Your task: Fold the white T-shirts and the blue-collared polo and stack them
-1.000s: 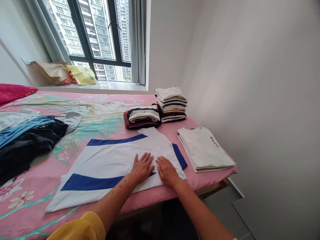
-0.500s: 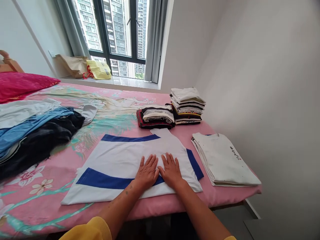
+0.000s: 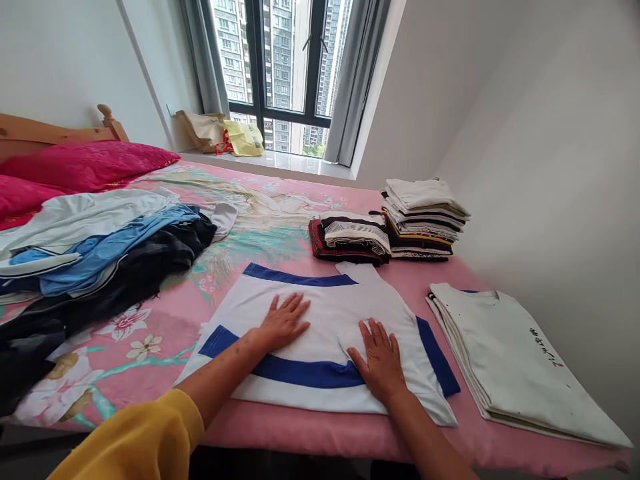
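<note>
A white shirt (image 3: 325, 310) with blue bands lies flat near the bed's front edge, its sides folded inward. My left hand (image 3: 286, 323) rests palm down on its middle, fingers spread. Lower and to the right, my right hand (image 3: 380, 360) presses flat on the white cloth beside the blue band, fingers also apart. A few small wrinkles show in the cloth by the right fingertips. Neither hand grips anything.
Folded white shirts (image 3: 520, 360) lie on the right. Behind the shirt stand a tall stack of folded clothes (image 3: 425, 220) and a lower folded pile (image 3: 350, 237). Loose clothes (image 3: 115, 240) heap on the left, before red pillows (image 3: 100, 163). Bags (image 3: 243, 138) sit on the windowsill.
My hands were side by side at the shirt's middle. Now they are apart, the left farther left and the right farther right on the cloth. The view has turned left.
</note>
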`<state>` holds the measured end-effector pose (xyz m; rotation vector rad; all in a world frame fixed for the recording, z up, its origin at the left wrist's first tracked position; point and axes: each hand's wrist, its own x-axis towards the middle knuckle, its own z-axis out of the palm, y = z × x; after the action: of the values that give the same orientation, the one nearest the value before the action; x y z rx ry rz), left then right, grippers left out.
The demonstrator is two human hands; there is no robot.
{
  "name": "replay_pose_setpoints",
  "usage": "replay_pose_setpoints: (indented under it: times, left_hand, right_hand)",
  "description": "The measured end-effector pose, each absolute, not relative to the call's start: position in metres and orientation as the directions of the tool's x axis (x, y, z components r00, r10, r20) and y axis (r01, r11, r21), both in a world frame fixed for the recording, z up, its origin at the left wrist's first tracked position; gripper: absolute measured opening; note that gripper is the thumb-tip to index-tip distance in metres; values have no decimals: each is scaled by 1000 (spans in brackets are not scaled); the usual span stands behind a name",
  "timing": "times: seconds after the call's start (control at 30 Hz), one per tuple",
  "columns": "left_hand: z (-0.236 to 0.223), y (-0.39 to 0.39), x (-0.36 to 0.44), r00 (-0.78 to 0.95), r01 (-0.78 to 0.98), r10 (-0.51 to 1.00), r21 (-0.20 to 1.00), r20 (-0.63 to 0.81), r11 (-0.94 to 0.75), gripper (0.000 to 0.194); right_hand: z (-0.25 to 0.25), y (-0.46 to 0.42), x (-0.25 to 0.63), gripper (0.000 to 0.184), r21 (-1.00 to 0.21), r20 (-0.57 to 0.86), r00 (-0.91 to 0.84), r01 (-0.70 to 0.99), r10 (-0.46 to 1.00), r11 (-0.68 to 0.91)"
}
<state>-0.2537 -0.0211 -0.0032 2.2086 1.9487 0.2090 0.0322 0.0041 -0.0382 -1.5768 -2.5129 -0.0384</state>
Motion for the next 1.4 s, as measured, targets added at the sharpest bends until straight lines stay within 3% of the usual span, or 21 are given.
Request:
replay_pose_setpoints:
  times: [0.13, 0.27, 0.47, 0.53, 0.6, 0.7, 0.83, 1.0, 1.17, 1.27, 1.4]
  left_hand:
    - [-4, -7, -347, -165, 968, 977, 166, -132, 186, 66]
    - [-10, 8, -391, -450, 876, 884, 126, -131, 465, 65]
    - [-4, 34, -385, -608, 781, 793, 151, -36, 606, 62]
    - [1, 40, -374, -579, 808, 815, 155, 30, 568, 62]
    - [2, 43, -361, -437, 894, 896, 144, 79, 423, 61]
    - [-4, 45, -350, -235, 965, 971, 132, 49, 227, 56]
    - [-17, 53, -365, -301, 937, 953, 178, -29, 301, 55]
    - [-34, 67, -395, -380, 906, 922, 232, 73, 355, 56]
    - [-45, 69, -414, -338, 920, 930, 257, 142, 296, 53]
    - [-45, 71, -427, -304, 929, 938, 269, 169, 253, 52]
    - [-44, 75, -441, -285, 923, 939, 319, 192, 215, 53]
  right_hand:
    - [-43, 5, 32, 64, -53, 204, -434, 890, 878, 452]
    - [-46, 5, 33, 63, -38, 228, -439, 888, 869, 458]
    - [-49, 7, 32, 65, -25, 242, -443, 887, 863, 461]
    - [-48, 7, 32, 64, -25, 243, -442, 887, 864, 461]
    - [-47, 8, 32, 64, -23, 238, -446, 886, 863, 464]
    - [-45, 8, 31, 64, -16, 230, -456, 882, 860, 472]
    - [-43, 8, 31, 64, 2, 237, -462, 880, 854, 476]
    - [-39, 11, 31, 65, 27, 211, -506, 858, 836, 513]
    - [-40, 8, 31, 67, 30, 171, -523, 850, 835, 526]
    - [-28, 12, 30, 66, -20, 146, -526, 845, 838, 534]
    - [4, 64, 25, 43, -241, 119, -444, 855, 888, 460]
